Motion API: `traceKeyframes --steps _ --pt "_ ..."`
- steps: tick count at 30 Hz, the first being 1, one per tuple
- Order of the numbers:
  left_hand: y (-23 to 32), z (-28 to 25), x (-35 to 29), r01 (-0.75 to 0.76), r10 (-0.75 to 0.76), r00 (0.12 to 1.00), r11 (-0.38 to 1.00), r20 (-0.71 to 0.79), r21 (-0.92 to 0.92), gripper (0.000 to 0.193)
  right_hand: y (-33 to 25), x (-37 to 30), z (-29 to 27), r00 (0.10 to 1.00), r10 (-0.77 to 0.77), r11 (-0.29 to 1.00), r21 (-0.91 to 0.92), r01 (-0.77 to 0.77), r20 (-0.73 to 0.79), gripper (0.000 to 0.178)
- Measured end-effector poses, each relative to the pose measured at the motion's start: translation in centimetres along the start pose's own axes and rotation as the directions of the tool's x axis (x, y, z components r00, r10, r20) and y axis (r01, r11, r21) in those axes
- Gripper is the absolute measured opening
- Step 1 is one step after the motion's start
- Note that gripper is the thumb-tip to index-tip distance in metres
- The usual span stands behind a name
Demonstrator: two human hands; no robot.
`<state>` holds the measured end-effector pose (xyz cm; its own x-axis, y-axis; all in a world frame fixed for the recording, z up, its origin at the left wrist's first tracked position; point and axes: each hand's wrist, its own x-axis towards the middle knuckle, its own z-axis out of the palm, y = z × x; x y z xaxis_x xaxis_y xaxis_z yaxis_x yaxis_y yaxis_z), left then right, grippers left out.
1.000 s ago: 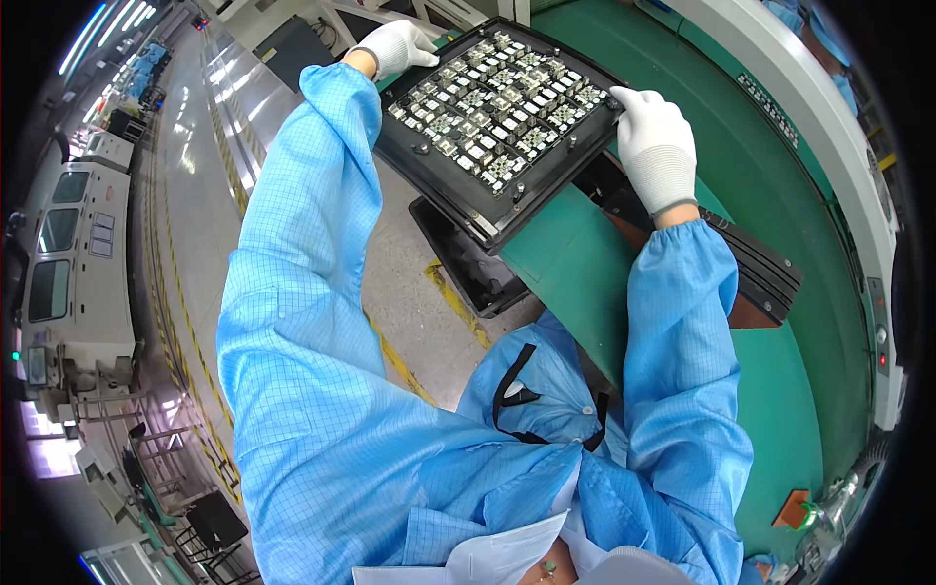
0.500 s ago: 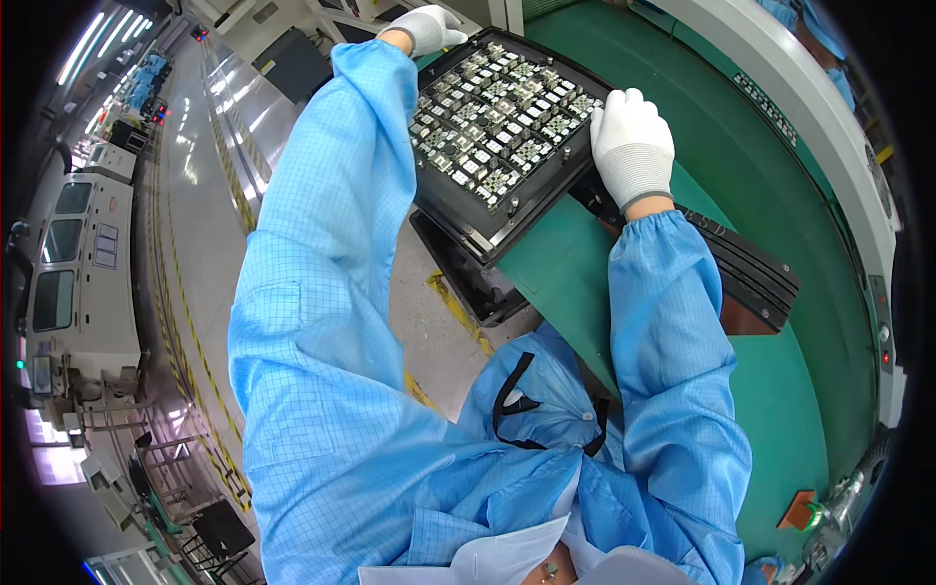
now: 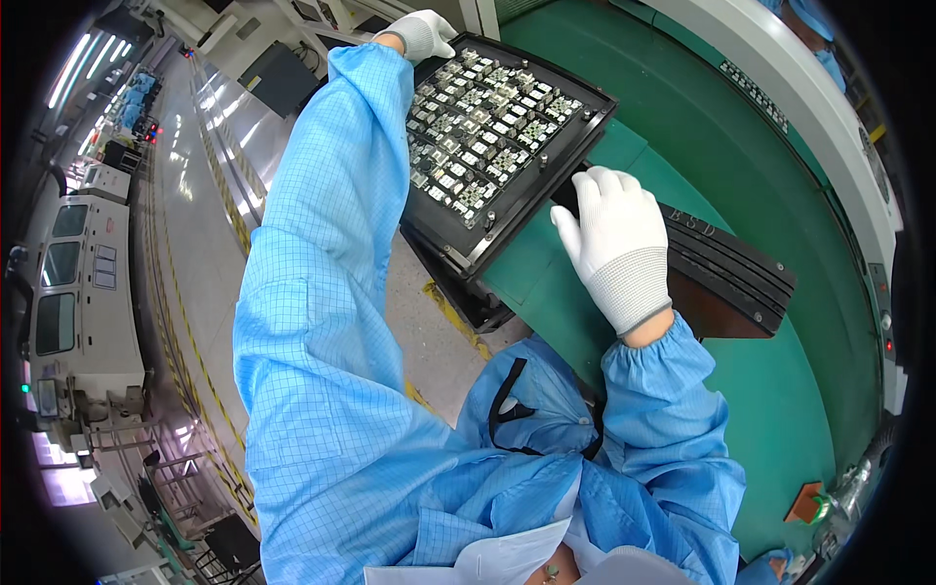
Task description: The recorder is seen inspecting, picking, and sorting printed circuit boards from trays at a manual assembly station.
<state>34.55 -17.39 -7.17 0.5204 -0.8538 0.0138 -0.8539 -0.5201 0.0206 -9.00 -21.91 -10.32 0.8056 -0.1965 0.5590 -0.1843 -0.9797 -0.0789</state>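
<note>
A black rectangular tray (image 3: pixel 507 190) lies tilted ahead of me. Rows of small circuit boards (image 3: pixel 487 127) with silver and white parts fill its middle. My left hand (image 3: pixel 426 37), in a white knit glove, is closed on the tray's far left edge; its fingertips are partly hidden. Gloved likewise, my right hand (image 3: pixel 619 239) is off the tray, just right of its near right side. Its thumb stands apart and its fingers reach forward, with nothing visible in them. Beside that hand is a black ribbed fixture (image 3: pixel 726 258) with a brown side.
The green-topped bench (image 3: pixel 760 390) stretches to the right under a white curved machine frame (image 3: pixel 829 88). A dark bin (image 3: pixel 463 297) sits below the tray. To the left runs a floor aisle with yellow-striped lines (image 3: pixel 175 341) and a white machine (image 3: pixel 83 283).
My right hand has let go of the tray's right edge and moved back toward me, its thumb spreading. The tray has shifted slightly left and down in view. My left hand stays on it.
</note>
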Motion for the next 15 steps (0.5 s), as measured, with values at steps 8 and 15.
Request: traceKeyframes --steps 8,15 --pt "2.4 -0.2 0.6 0.064 -0.055 0.997 0.979 -0.048 0.196 0.039 -2.8 -3.9 2.0 0.929 -0.22 0.948 0.292 0.13 0.299 0.032" --pt "5.4 -1.8 1.8 0.014 -0.019 0.999 0.99 0.033 0.141 0.041 -5.7 -5.5 3.1 0.851 -0.247 0.969 0.143 0.203 0.463 0.024"
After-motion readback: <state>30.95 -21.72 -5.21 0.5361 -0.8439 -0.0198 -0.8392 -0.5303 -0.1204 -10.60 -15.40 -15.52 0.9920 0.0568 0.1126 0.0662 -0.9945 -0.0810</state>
